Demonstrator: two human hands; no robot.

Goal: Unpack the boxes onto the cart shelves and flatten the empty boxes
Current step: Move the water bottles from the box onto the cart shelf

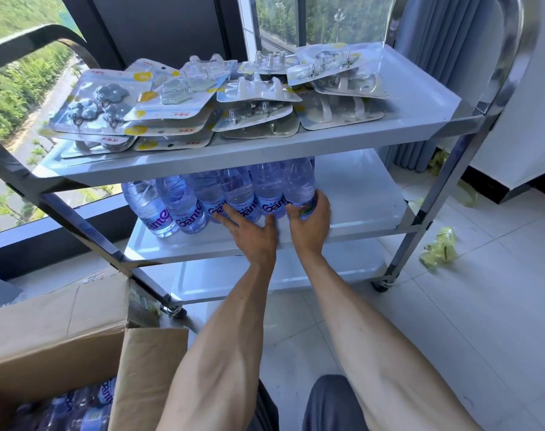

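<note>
The right hand [310, 217] grips the base of the rightmost bottle [300, 185] in a row of bottles [203, 200] standing on the cart's [470, 144] middle shelf [367, 197]. The left hand [252, 233] lies open, straight fingers [226, 217] touching the labels of the bottles beside it. Hook packs [184, 107] are heaped on the top shelf [420, 94]. An open box [66, 331] at lower left holds more bottles. Crumpled plastic [440, 248] lies on the floor right of the cart.
</note>
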